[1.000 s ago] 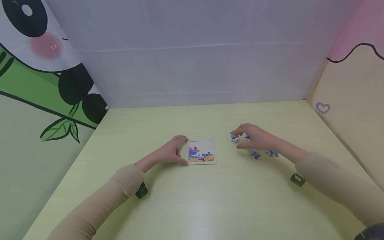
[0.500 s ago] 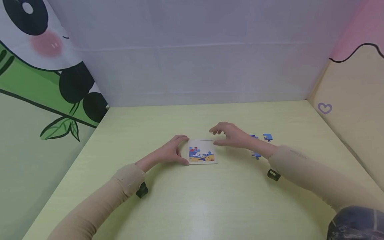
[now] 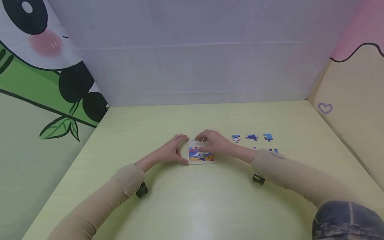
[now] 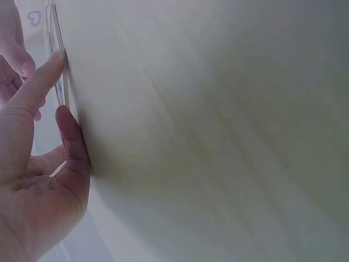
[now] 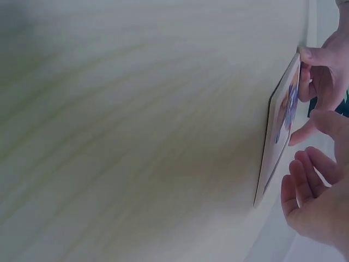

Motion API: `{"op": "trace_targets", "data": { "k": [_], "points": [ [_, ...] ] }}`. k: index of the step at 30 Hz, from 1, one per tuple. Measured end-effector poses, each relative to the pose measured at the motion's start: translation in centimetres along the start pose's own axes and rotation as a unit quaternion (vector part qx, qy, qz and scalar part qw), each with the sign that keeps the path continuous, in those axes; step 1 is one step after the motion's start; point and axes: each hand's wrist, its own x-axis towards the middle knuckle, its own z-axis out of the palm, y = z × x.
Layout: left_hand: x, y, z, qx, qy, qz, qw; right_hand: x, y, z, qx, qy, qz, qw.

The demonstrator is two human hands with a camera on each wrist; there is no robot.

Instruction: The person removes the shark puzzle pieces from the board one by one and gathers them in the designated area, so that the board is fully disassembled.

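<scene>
A small square puzzle tray (image 3: 202,163) with a pale rim lies on the table, its lower part filled with red, blue and orange picture pieces. My left hand (image 3: 169,150) holds its left side, thumb at the near corner and index finger at the far one. Over the tray's upper right part is my right hand (image 3: 216,142), fingers loosely bent and thumb apart from them. In the right wrist view, no piece shows between the right hand's fingertips (image 5: 288,204) and thumb. The right hand hides part of the picture in the head view.
Loose blue-and-white puzzle pieces lie right of the tray: a left one (image 3: 236,138), a middle one (image 3: 252,137) and a right one (image 3: 268,137) in the far row. Others, including a near piece (image 3: 273,151), are partly behind the right forearm. A pale wall (image 3: 207,73) closes the back.
My right hand has moved left from above the loose pieces to over the tray, uncovering the far row of pieces. My left hand has stayed at the tray's left side.
</scene>
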Motion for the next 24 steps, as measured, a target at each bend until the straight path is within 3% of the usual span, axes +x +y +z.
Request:
{"op": "trace_targets", "data": {
  "k": [15,24],
  "points": [
    [0.0,0.1,0.0,-0.005,-0.003,0.003,1.0000,-0.6,-0.9,1.5,-0.023,-0.008,0.015,0.9996],
    [0.0,-0.1,0.0,-0.004,-0.005,0.005,1.0000,-0.5,-1.1,1.7,0.019,0.002,0.013,0.9997]
  ]
}}
